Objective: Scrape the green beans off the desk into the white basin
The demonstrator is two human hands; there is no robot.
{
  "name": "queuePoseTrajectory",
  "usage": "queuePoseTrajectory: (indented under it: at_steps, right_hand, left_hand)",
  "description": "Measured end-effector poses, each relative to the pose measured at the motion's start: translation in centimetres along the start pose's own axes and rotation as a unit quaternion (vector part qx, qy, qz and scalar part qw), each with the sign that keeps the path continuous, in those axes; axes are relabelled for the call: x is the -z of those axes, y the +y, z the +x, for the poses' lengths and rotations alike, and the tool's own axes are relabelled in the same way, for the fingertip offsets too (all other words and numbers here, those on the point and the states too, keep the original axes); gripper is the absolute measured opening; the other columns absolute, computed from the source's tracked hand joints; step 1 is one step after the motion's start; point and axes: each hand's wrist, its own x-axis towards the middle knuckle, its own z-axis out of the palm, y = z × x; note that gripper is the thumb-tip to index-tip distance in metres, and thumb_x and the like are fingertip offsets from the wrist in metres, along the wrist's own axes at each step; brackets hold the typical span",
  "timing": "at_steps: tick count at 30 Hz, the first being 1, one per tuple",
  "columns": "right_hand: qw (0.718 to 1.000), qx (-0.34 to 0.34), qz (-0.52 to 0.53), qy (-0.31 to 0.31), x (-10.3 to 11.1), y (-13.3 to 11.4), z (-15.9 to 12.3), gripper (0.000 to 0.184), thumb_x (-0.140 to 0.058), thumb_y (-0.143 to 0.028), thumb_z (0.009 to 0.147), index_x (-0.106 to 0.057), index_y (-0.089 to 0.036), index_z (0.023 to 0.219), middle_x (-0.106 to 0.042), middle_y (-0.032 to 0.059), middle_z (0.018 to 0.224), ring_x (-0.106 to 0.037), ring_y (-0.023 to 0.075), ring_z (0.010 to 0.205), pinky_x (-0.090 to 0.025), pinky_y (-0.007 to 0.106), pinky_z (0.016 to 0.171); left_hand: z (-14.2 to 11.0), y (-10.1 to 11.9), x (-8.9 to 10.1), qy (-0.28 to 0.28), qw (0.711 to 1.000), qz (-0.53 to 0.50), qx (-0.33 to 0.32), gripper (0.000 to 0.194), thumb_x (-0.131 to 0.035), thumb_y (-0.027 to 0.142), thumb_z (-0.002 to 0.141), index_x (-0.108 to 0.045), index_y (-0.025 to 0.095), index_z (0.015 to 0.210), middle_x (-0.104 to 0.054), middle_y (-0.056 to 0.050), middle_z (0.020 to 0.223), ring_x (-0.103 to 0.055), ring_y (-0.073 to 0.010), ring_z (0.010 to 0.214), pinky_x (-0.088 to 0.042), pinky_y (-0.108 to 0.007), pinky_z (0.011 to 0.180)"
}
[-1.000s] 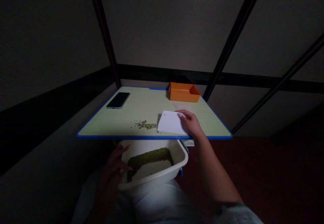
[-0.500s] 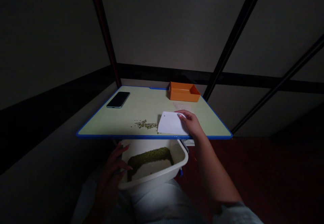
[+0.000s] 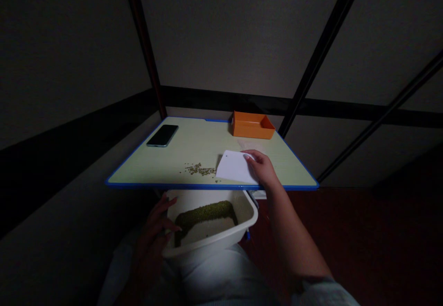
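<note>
My right hand (image 3: 262, 167) grips a white card (image 3: 235, 166) with a small hole in one corner, thumb on top, tilted low over the table's front part. Just left of the card lies a scatter of small greenish grains (image 3: 199, 170), partly hidden at the card's edge. Below the table edge, a white plastic basin (image 3: 221, 242) rests on my lap. A bank of green grains (image 3: 207, 213) lies along the far side of its bottom. My left hand (image 3: 157, 227) is closed over the basin's left rim, fingers reaching inside; it is in shadow.
The small table (image 3: 138, 167) has a pale green top and a blue edge. A dark-screened phone (image 3: 162, 135) lies at its back left, and an orange open box (image 3: 252, 126) stands at the back right. Behind the table is a panelled wall (image 3: 221, 43).
The card's left edge shifts and tilts very slightly, while a few grains near it sit a little differently. Both hands stay nearly in place, and the basin has not moved.
</note>
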Motion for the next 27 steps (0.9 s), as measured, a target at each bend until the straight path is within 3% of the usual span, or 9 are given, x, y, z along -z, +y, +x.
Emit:
queuePoseTrajectory:
  at_steps: [14, 22, 27]
  right_hand:
    - [0.999, 0.016, 0.014, -0.026, -0.14, 0.13, 0.04, 0.031, -0.066, -0.044, 0.075, -0.074, -0.019, 0.093, -0.075, 0.0059, 0.097, -0.065, 0.0226, 0.091, -0.048, 0.035, 0.083]
    - [1.0, 0.012, -0.013, -0.017, -0.25, 0.28, 0.07, 0.031, -0.066, -0.044, 0.076, -0.072, -0.019, 0.094, -0.074, 0.0058, 0.095, -0.064, 0.0225, 0.088, -0.049, 0.034, 0.08]
    - [0.999, 0.032, -0.033, -0.021, -0.64, -0.25, 0.11, 0.03, -0.065, -0.043, 0.078, -0.073, -0.019, 0.094, -0.075, 0.0061, 0.097, -0.065, 0.0229, 0.091, -0.049, 0.035, 0.084]
  left_hand:
    - [-0.07, 0.08, 0.21, -0.012, 1.0, 0.006, 0.01, 0.017, -0.051, 0.025, 0.09, -0.066, 0.029, 0.085, -0.055, 0.005, 0.143, -0.03, -0.0197, 0.147, -0.024, -0.038, 0.122]
    - [-0.1, 0.32, 0.03, 0.006, 0.999, -0.004, 0.044, 0.017, -0.054, 0.029, 0.087, -0.068, 0.026, 0.079, -0.059, -0.002, 0.14, -0.033, -0.0287, 0.146, -0.023, -0.051, 0.122]
    - [-0.14, 0.01, 0.12, 0.004, 0.999, 0.007, 0.039, 0.016, -0.054, 0.027, 0.087, -0.067, 0.026, 0.078, -0.059, -0.001, 0.14, -0.033, -0.0288, 0.146, -0.023, -0.053, 0.122]
